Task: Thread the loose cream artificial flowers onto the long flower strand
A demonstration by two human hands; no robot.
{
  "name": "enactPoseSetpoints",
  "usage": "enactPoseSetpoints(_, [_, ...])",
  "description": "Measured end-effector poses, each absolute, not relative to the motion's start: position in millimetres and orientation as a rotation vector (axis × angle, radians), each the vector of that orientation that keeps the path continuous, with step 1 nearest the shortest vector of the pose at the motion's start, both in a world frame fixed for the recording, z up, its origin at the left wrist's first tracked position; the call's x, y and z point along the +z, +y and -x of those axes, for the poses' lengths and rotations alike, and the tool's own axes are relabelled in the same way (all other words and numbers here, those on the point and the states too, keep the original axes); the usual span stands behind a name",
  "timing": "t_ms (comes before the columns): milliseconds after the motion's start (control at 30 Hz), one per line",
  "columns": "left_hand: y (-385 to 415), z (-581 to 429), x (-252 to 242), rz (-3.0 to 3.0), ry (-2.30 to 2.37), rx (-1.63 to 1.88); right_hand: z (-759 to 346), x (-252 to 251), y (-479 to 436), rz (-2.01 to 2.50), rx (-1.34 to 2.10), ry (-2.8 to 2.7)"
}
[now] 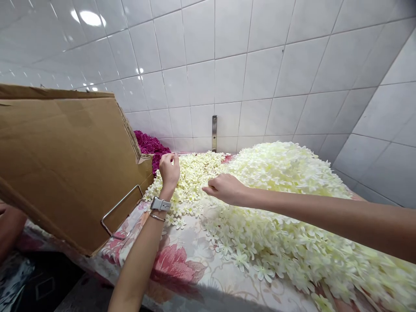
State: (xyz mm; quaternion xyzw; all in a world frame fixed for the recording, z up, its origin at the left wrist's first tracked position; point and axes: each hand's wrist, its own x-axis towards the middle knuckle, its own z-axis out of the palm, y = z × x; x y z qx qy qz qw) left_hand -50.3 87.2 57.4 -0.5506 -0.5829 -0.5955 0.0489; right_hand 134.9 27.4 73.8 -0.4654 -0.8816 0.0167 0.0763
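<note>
My left hand (169, 170), with a watch (160, 204) and a thin bangle (157, 217) on its wrist, is raised over the smaller pale yellow flowers (195, 169). Its thumb and fingers are pinched together, and whatever lies between them is too small to make out. To its right, my right hand (225, 189) is closed, knuckles up, at the left edge of a large heap of white artificial flowers (286, 169). The curled fingers hide anything inside them. A gap separates the two hands.
A tall cardboard sheet or box (65, 169) stands at the left, with a bent metal wire stand (121, 203) at its foot. Magenta flowers (151, 145) lie behind it. A floral cloth (182, 268) covers the table. The tiled wall (227, 78) carries a metal strip (214, 133). Another person's arm (9, 229) shows far left.
</note>
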Motion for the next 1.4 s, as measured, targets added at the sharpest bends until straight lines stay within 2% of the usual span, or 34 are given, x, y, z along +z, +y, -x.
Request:
enactPoseSetpoints(300, [92,54,29,1.69,-1.772,-1.794,-143,72,33,1.289,0.22,-2.718])
enactPoseSetpoints(1400, [95,58,26,1.687,-1.803,-1.795,-147,86,28,1.227,0.489,-2.612])
